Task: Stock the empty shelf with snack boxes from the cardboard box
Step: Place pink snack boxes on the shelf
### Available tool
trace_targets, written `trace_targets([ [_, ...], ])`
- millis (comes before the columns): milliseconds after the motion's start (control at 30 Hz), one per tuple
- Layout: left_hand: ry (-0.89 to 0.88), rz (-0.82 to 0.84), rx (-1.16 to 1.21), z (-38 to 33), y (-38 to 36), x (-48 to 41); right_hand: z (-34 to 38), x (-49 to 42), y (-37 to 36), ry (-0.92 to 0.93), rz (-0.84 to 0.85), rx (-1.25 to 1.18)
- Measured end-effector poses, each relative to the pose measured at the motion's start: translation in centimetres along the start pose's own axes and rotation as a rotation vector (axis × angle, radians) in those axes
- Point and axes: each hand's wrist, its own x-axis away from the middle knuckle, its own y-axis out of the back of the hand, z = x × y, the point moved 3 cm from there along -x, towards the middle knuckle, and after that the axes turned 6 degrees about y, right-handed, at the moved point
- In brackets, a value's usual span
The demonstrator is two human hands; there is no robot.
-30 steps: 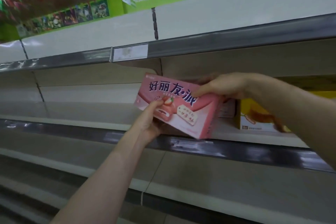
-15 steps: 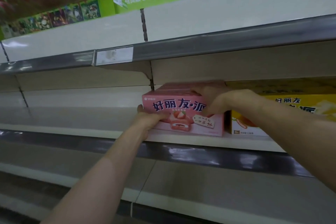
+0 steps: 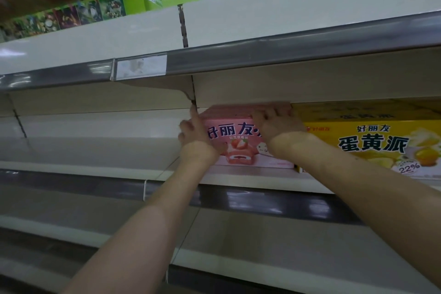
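Observation:
A pink snack box [image 3: 241, 133] with a strawberry cake picture stands on the middle shelf [image 3: 238, 178], right against a larger yellow snack box [image 3: 372, 141]. My left hand [image 3: 194, 135] holds the pink box's left end, with the index finger stretched back along its side. My right hand [image 3: 276, 122] lies over the box's top right corner, fingers curled onto the top. The cardboard box is out of view.
The shelf above [image 3: 262, 52] overhangs closely, with a blank price label holder [image 3: 140, 65] on its rail. To the left of the pink box the middle shelf is bare [image 3: 95, 150]. A lower shelf [image 3: 262, 241] runs beneath my forearms.
The pink box went from tilted in the air to standing on the shelf, then slid deeper and against the yellow box. Both hands stayed on it, and the view moved closer.

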Motion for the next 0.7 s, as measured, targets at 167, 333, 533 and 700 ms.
trace_targets([
  [167,-0.156,-0.018,-0.253,-1.6,-0.9,0.3,1.9,1.0,-0.2,0.176,-0.089,0.017],
  [333,-0.139,-0.032,-0.329,-1.5,-0.9,0.4,2.2,0.7,-1.4,0.166,-0.088,-0.052],
  [533,-0.096,0.022,-0.4,-0.7,0.2,1.2,2.3,0.9,-0.4,0.17,-0.041,-0.143],
  [700,-0.097,-0.2,-0.298,1.7,3.4,3.5,4.9,2.9,1.6,0.295,-0.157,-0.306],
])
